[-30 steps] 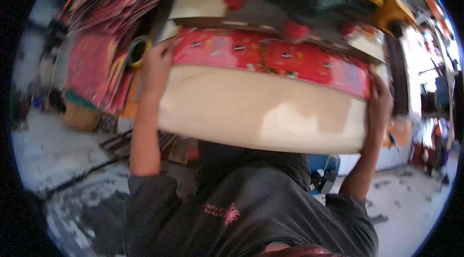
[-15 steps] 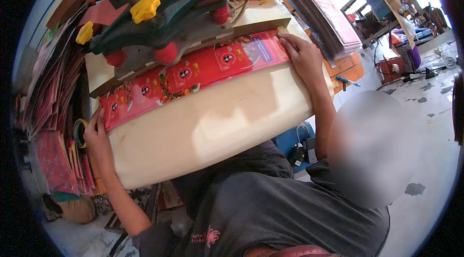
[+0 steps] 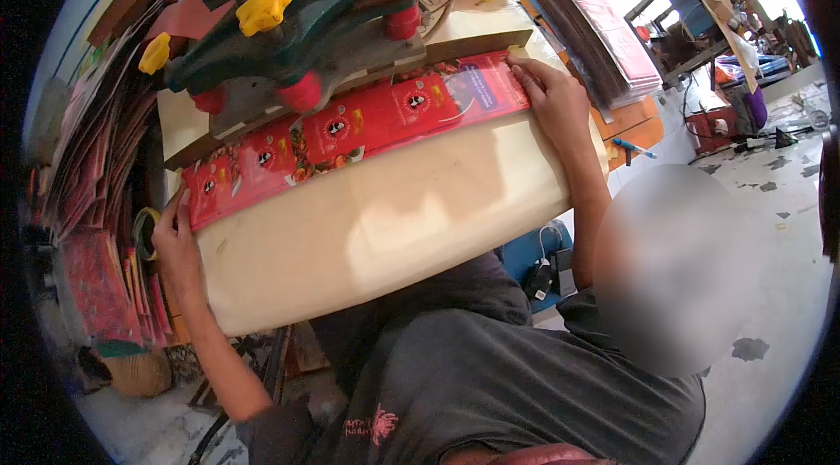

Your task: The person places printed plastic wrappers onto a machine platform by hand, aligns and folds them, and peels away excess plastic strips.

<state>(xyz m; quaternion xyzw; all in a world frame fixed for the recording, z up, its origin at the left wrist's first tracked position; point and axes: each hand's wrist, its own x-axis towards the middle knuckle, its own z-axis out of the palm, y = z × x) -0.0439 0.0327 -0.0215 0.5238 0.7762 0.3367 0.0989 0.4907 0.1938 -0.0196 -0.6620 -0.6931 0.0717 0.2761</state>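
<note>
A long red printed plastic packaging strip [image 3: 376, 119] lies across a smooth cream board [image 3: 411, 194], its far edge along a low upright fence [image 3: 477, 47] under a dark green machine [image 3: 302, 32]. At the strip's left end is my left hand [image 3: 179, 246], its thumb and fingers closed on the edge. My right hand [image 3: 556, 97] grips the right end, fingertips on the printed face. Part of the strip's far edge is hidden beneath the machine. Yellow knobs [image 3: 264, 12] and red round parts [image 3: 300, 92] sit on the machine.
Stacked red sheets [image 3: 109, 141] stand at the left beside a roll of tape [image 3: 147, 234]. Another tall stack [image 3: 604, 19] lies at the back right. A blue pen [image 3: 634, 148] rests near the orange table edge. Below are a charger and cable [image 3: 542, 277].
The view has shifted slightly. Both hands stay at the ends of the packaging strip, which lies along the fence as before.
</note>
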